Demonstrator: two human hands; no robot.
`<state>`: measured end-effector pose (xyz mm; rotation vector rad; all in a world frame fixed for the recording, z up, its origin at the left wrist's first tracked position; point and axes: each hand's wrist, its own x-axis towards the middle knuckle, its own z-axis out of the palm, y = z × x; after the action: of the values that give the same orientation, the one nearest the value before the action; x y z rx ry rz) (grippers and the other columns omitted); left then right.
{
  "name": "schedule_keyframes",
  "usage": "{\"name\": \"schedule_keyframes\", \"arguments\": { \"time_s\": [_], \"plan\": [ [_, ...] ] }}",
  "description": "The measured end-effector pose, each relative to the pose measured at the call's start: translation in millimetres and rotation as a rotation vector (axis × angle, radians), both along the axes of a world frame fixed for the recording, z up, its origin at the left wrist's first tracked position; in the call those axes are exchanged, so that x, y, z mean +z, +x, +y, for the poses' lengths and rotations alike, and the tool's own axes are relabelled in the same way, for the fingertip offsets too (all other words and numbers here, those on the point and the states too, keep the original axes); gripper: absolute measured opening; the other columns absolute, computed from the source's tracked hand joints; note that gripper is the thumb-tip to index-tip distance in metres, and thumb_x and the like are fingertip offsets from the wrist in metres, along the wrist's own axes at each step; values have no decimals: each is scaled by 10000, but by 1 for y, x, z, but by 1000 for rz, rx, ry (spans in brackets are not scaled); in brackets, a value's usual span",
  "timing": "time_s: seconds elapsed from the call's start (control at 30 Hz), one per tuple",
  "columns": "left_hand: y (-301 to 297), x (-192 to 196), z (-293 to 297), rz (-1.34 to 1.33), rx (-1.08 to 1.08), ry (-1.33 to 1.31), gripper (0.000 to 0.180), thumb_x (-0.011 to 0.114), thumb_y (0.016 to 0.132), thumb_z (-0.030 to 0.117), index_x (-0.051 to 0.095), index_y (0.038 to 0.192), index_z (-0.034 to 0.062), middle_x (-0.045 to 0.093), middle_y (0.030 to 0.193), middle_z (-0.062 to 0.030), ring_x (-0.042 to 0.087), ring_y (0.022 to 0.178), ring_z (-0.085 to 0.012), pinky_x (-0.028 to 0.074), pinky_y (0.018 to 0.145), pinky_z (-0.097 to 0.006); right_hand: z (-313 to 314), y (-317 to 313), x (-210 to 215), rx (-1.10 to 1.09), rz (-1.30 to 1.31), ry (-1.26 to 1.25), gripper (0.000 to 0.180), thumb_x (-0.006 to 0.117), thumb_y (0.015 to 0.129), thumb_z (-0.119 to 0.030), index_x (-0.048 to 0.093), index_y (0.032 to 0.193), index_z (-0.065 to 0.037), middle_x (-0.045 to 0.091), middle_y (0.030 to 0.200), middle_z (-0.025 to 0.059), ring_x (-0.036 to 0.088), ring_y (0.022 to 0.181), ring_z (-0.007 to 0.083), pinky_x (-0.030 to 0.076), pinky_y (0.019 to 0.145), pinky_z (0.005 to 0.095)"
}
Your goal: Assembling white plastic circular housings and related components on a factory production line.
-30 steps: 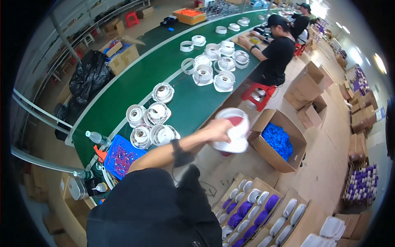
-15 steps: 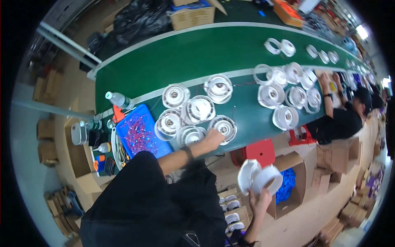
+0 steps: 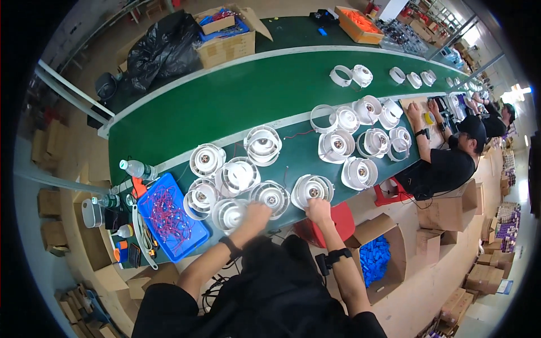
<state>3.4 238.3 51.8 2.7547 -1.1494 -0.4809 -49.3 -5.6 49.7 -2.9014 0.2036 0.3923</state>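
Observation:
My right hand (image 3: 319,210) has its fingers closed on the near rim of a round white housing (image 3: 311,189) at the table's front edge. A ring surrounds a dark, coppery centre in this housing. To its left, my left hand (image 3: 256,217) is smeared by motion, with its fingers hard to make out. It is beside one white housing (image 3: 271,198) and overlaps the right side of another white housing (image 3: 228,216). Several similar housings, including a ringed white housing (image 3: 238,174), stand in a cluster just beyond my hands.
A blue tray (image 3: 197,230) of red wires lies left of the housings, near a plastic bottle (image 3: 138,169). More white housings (image 3: 337,145) stand to the right, before a seated co-worker (image 3: 459,158). A red stool (image 3: 338,222) and a carton of blue pieces (image 3: 389,228) are below.
My right hand has come up from over the floor and brought the white housing onto the table edge. My left hand has drawn back from the neighbouring housing. The view has shifted.

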Motion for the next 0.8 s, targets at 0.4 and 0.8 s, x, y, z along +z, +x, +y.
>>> {"name": "schedule_keyframes", "arguments": {
  "time_s": [0.4,0.8],
  "plan": [
    [-20,-19,-30,-139,28,10,142,701,760,226,703,760,84,669,887,-88,637,913,-259,481,831,-422,-29,-6,-12,122,-97,78,101,645,771,-181,696,729,-104,686,706,152,696,665,325,545,618,418],
    [-17,-14,-36,155,131,-3,253,720,783,317,708,813,65,688,890,-73,643,930,-239,526,783,-395,-106,198,152,-212,-91,1338,210,833,697,-133,730,817,4,712,786,61,644,715,126,495,665,284]
  ]
}}
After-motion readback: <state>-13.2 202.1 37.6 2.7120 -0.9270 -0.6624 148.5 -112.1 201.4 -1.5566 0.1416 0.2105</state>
